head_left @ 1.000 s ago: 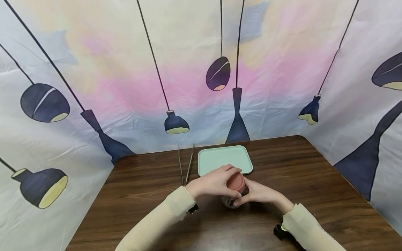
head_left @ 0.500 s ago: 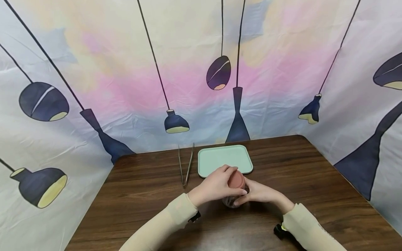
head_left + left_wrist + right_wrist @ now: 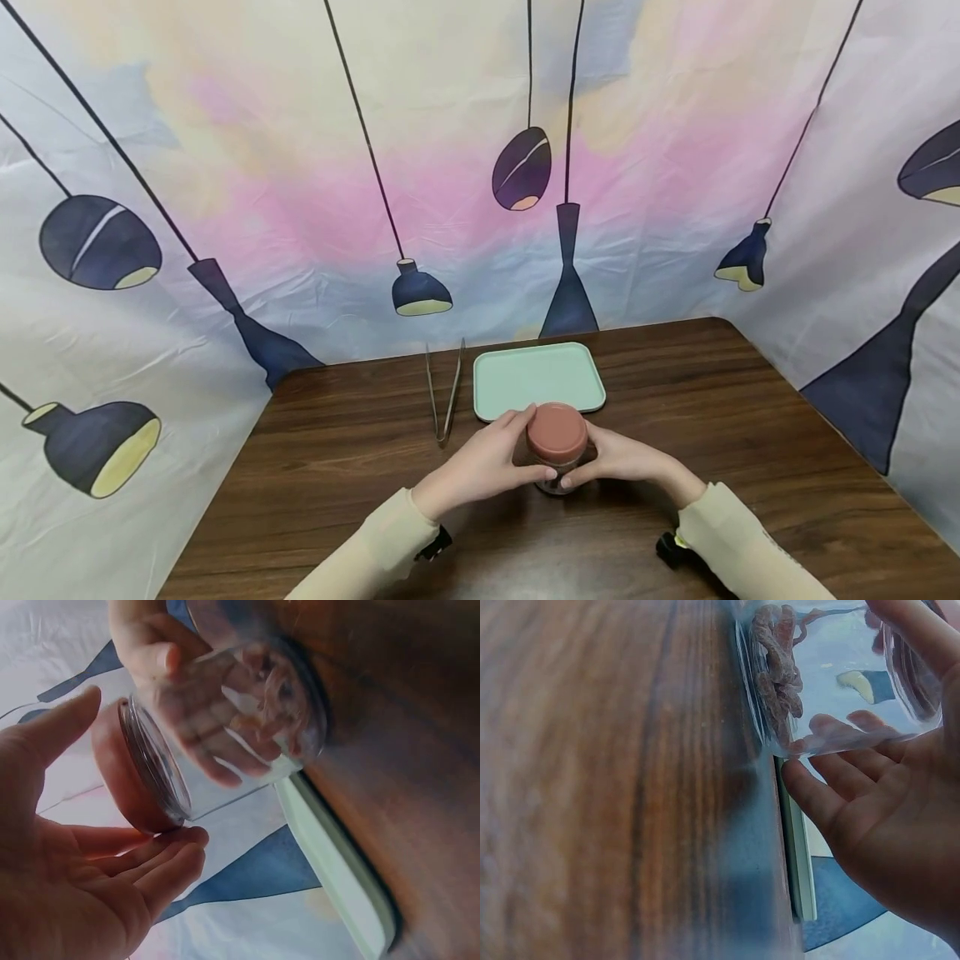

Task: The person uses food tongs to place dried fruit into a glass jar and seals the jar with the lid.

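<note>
A clear jar (image 3: 232,801) with a reddish-brown lid (image 3: 557,432) stands upright on the table. Brown, twisted dried pieces (image 3: 780,667) lie at its bottom. My right hand (image 3: 626,457) holds the glass body, thumb at the front and fingers wrapped round the far side. Around the lid's left side is my left hand (image 3: 483,462), spread loosely. In the left wrist view its thumb (image 3: 71,720) is apart from the lid, while its fingertips are right at the lid's lower edge.
A mint-green tray (image 3: 536,379) lies just behind the jar. To its left are metal tongs (image 3: 441,437), arms spread and pointing away. A cloth printed with lamps (image 3: 420,292) hangs behind the brown wooden table (image 3: 322,467).
My left hand has come off the top of the lid and drawn back to the left, leaving the lid in full view. My right hand stays on the jar.
</note>
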The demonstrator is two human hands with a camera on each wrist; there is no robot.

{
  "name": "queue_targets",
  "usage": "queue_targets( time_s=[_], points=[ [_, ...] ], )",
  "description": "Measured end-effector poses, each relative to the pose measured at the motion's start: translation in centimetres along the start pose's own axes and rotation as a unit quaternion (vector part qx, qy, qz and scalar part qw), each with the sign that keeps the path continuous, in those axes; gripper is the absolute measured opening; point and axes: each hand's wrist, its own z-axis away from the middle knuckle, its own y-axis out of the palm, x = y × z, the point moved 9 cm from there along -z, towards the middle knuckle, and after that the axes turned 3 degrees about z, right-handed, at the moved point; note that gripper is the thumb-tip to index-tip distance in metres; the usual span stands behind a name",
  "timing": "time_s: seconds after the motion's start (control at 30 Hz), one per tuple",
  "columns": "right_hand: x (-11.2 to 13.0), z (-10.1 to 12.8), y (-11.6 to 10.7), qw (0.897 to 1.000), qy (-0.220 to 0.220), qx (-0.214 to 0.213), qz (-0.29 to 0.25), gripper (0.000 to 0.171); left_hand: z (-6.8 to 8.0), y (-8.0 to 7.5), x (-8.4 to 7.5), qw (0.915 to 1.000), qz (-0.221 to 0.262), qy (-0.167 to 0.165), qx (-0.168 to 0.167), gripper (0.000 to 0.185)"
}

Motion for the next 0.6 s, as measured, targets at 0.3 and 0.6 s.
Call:
queue_targets(
  time_s=[0.3,0.6],
  points=[
    [-0.1,0.0,-0.1,1.000,0.010,-0.004,0.005,0.093,1.9,-0.8,-0.7,0.9975,-0.004,0.035,-0.060,0.068],
    [-0.2,0.0,-0.2,1.000,0.013,-0.008,0.007,0.093,0.5,-2.0,-0.3,0.9882,-0.031,0.069,-0.133,0.055]
  ],
)
